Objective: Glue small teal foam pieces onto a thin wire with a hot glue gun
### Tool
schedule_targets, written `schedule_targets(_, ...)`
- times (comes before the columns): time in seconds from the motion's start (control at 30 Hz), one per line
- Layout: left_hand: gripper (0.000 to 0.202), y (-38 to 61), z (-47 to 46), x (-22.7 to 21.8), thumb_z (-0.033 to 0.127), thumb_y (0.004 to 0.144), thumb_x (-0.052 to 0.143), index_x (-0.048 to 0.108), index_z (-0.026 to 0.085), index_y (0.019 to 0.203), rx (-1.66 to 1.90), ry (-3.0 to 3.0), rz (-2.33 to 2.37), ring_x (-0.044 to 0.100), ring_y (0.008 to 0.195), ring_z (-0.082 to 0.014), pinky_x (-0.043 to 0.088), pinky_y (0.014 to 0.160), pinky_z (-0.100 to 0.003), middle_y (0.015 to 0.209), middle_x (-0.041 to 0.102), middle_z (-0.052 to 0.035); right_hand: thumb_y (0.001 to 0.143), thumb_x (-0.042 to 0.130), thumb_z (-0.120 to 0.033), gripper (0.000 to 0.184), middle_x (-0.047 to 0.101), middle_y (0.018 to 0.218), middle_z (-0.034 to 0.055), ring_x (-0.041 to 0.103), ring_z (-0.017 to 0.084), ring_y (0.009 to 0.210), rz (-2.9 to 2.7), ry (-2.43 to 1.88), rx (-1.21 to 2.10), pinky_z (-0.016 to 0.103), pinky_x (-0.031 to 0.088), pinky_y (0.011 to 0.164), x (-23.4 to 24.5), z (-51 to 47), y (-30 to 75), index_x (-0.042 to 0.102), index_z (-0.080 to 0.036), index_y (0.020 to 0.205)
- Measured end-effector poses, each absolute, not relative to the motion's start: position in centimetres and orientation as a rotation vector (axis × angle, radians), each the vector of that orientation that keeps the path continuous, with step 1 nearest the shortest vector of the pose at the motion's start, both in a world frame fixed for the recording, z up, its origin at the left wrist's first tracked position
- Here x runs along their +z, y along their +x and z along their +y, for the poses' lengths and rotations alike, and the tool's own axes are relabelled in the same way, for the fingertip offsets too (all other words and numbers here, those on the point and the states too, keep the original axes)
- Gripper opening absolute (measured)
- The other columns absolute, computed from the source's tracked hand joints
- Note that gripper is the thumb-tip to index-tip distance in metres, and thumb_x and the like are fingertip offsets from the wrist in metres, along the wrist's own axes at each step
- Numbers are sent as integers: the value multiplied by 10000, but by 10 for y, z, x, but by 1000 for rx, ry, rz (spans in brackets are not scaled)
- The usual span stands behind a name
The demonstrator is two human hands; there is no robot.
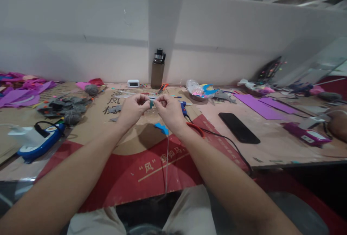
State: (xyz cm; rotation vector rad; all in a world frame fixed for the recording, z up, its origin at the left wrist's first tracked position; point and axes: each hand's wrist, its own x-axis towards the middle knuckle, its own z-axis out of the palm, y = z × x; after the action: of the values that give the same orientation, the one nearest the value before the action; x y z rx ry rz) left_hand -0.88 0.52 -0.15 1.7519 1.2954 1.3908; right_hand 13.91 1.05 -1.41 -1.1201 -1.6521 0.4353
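Above the middle of the cardboard-covered table, my left hand [133, 109] and my right hand [169, 111] meet with fingertips pinched together. Between them shows a small teal piece [151, 103], too small to make out fully; both hands appear to grip it. A thin pale string [167, 162] runs from below my right hand down past the table's front edge; its upper end is hidden. Beneath the hands lies a bright blue cut piece [162, 128]. A blue-handled glue gun [184, 108] rests just behind my right hand.
A dark bottle [157, 72] and a small white clock [133, 83] stand by the wall. Right are a black phone [239, 128], purple sheets [261, 106] and a bowl [199, 95] of scraps. Left are grey scraps [62, 106] and a blue power strip [40, 144]. A black cable [225, 135] crosses the table.
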Motion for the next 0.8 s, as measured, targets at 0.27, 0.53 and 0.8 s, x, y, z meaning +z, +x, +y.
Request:
schedule_targets(0.27,119,-10,4,-1,260,697,606,598,160,760,1329,1862,1308,454,525,-81,377,526,-222,663,579,19,796,578,-350,173,518,645,-12,439,125,625,-1668,-1117,420,252,324,597,-12,10,141,625,-185,768)
schedule_targets(0.53,128,-15,10,-2,279,703,598,605,167,764,1266,1927,1260,470,550,-94,370,526,-217,648,571,13,789,565,-332,184,514,597,-29,419,98,551,-1684,-1053,623,239,309,545,-13,13,142,643,-167,768)
schedule_targets(0.8,100,-19,15,-4,257,697,596,596,167,741,1160,1922,1232,450,516,-86,347,503,-220,621,553,24,723,580,-326,159,534,645,-29,439,81,559,-1638,-914,907,217,336,555,-25,27,140,560,-169,718)
